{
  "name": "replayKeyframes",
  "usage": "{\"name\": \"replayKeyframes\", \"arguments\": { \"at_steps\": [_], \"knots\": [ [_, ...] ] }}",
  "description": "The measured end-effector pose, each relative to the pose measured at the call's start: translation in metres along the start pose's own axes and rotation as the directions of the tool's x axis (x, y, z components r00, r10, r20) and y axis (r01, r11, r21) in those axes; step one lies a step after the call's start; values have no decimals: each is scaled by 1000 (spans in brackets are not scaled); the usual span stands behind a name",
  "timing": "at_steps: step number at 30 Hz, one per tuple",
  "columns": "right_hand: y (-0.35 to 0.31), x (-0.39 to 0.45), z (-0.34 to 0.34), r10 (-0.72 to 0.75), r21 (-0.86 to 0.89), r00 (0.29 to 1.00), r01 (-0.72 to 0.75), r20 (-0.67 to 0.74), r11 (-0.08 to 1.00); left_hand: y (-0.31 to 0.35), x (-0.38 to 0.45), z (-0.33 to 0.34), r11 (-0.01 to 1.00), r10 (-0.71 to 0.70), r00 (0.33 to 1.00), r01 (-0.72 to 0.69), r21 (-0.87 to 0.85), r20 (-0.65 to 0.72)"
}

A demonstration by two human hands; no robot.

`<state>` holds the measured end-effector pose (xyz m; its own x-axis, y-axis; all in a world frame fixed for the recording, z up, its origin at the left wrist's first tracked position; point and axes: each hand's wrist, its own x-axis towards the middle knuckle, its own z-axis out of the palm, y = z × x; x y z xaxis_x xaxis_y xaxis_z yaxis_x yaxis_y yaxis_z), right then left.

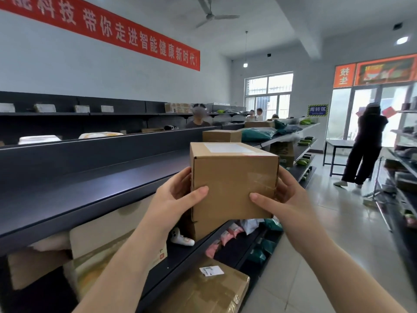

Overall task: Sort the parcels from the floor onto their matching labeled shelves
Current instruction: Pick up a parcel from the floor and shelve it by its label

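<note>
Brown cardboard made up the box [233,179], a small cube-like parcel with a pale label on its top face and clear tape glinting across its near side. It was held in the air at chest height, just beside the front edge of the top shelf [90,177], a long dark board that lay mostly bare.

The left hand [178,197] gripped the box's left side, thumb laid across the near face and fingers wrapped behind. The right hand [282,199] clasped the right side likewise, thumb on the near face, fingers hidden round the far edge. Both hands were closed firmly on the box.

Farther along the same shelf sat a second box [222,136], and past it green bags [257,134]. Below, the lower shelf [203,245] carried a white controller [180,238], pink packets [225,237] and more green bags. A large taped carton [203,290] stood under the forearms. Across the tiled floor [327,222], a person in black [365,145] stood at another rack. A red banner [101,26] hung on the wall.
</note>
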<state>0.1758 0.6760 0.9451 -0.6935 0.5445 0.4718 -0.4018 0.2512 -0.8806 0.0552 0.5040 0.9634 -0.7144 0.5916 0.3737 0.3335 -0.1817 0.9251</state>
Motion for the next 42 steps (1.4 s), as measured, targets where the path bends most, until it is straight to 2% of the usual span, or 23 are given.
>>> {"name": "replayKeyframes", "arguments": {
  "at_steps": [11, 21, 32, 42],
  "knots": [
    [48, 94, -29, -19, 2, 1000, 19, -21, 1000, -38, 100, 26, 1000, 14, 1000, -14, 12, 8],
    [88, 206, -28, -43, 10, 999, 43, 25, 999, -65, 203, 20, 999, 16, 998, -13, 51, -61],
    [139, 286, -14, -15, 84, 989, 2, 145, 996, -93, 267, 8, 993, 0, 989, 18, 120, -145],
    [181, 373, -9, 15, 72, 948, -40, 318, 997, -116, 323, 11, 985, -26, 943, 81, 153, -332]
  ]
}}
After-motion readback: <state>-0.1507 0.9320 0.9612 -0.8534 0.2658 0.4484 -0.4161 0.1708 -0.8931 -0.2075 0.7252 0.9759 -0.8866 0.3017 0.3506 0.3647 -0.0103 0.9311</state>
